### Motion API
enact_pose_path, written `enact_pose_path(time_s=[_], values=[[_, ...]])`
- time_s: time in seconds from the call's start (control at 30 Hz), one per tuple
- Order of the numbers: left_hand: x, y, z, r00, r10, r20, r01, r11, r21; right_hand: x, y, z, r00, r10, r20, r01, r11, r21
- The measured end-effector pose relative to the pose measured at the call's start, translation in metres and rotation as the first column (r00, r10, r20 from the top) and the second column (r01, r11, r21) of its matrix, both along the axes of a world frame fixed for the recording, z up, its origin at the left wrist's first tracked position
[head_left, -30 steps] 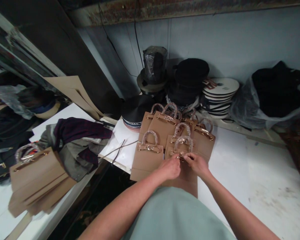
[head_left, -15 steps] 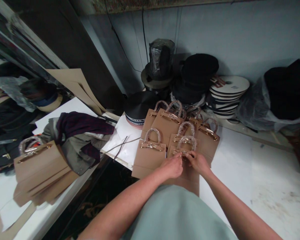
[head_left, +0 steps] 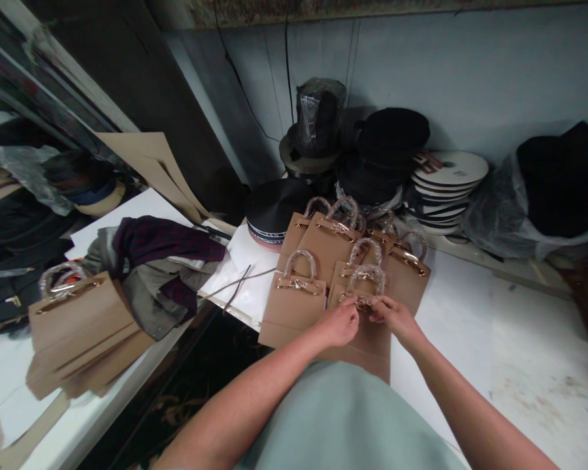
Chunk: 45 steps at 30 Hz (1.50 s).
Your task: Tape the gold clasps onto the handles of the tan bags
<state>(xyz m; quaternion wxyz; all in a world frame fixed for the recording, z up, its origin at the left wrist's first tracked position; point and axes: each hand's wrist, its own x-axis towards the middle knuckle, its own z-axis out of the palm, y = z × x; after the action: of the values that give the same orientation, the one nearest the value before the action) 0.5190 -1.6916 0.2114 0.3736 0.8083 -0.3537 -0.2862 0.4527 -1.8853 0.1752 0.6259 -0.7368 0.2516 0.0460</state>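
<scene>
A tan handbag panel (head_left: 362, 346) with a plastic-wrapped handle (head_left: 366, 279) lies nearest my body on the pile. My left hand (head_left: 340, 324) is closed at the left side of its gold-coloured clasp (head_left: 362, 301), thumb and forefinger pinched on the metal. From the right, my right hand (head_left: 394, 318) pinches the same clasp. The finest parts between the fingertips are too small to make out. Just left lies another tan panel (head_left: 293, 312) with its clasp fastened across the top. Several similar panels (head_left: 332, 243) overlap behind.
Rolls of black webbing (head_left: 277, 203) and a stack of white-sided spools (head_left: 449, 170) stand along the wall. A plastic-wrapped black bundle (head_left: 561, 186) sits at right. On the left table are more tan bag panels (head_left: 85, 326) and crumpled cloth (head_left: 164, 261). A gap separates the tables.
My right hand has shifted slightly right along the clasp, its fingers turned a little. The left hand stays almost in place. The view has moved slightly.
</scene>
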Motion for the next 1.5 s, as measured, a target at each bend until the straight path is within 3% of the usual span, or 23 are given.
enact_pose_path(time_s=[0.13,0.23,0.43,0.67,0.83,0.97,1.03,1.13,1.23,1.37,1.5], values=[[-0.001,0.004,0.002,0.987,0.108,-0.121,-0.123,0.985,-0.123,-0.014,0.008,0.021,0.998,-0.015,0.067,0.011,0.998,0.061],[-0.004,0.01,0.009,0.944,0.176,-0.279,-0.216,0.969,-0.121,-0.032,0.012,0.031,0.995,-0.009,0.098,0.007,1.0,0.026],[-0.009,0.019,0.017,0.818,0.179,-0.546,-0.279,0.955,-0.106,-0.077,0.009,0.029,0.998,0.045,-0.045,-0.044,0.999,0.023],[-0.015,0.011,0.022,0.798,0.137,-0.587,-0.251,0.961,-0.116,-0.11,0.004,0.027,0.975,-0.212,-0.068,0.22,0.964,0.152],[-0.02,0.008,0.031,0.819,0.117,-0.562,-0.2,0.976,-0.089,-0.128,0.0,0.029,0.962,-0.27,-0.042,0.272,0.93,0.246],[-0.023,0.006,0.034,0.837,0.091,-0.54,-0.15,0.987,-0.066,-0.145,-0.002,0.013,0.93,-0.368,-0.015,0.346,0.858,0.379],[-0.025,0.005,0.034,0.84,0.077,-0.537,-0.127,0.99,-0.058,-0.156,-0.007,-0.003,0.923,-0.378,-0.07,0.382,0.879,0.285],[-0.028,0.004,0.032,0.842,0.05,-0.536,-0.094,0.994,-0.054,-0.173,-0.018,-0.03,0.907,-0.369,-0.203,0.379,0.925,0.011],[-0.031,0.002,0.032,0.846,0.026,-0.533,-0.053,0.998,-0.036,-0.187,-0.03,-0.048,0.885,-0.393,-0.249,0.359,0.918,-0.17],[-0.034,0.0,0.035,0.853,0.004,-0.522,-0.016,1.0,-0.019,-0.195,-0.034,-0.053,0.859,-0.465,-0.213,0.337,0.828,-0.449],[-0.037,-0.002,0.038,0.86,-0.011,-0.511,0.0,1.0,-0.022,-0.207,-0.025,-0.055,0.852,-0.502,-0.146,0.324,0.726,-0.607]])
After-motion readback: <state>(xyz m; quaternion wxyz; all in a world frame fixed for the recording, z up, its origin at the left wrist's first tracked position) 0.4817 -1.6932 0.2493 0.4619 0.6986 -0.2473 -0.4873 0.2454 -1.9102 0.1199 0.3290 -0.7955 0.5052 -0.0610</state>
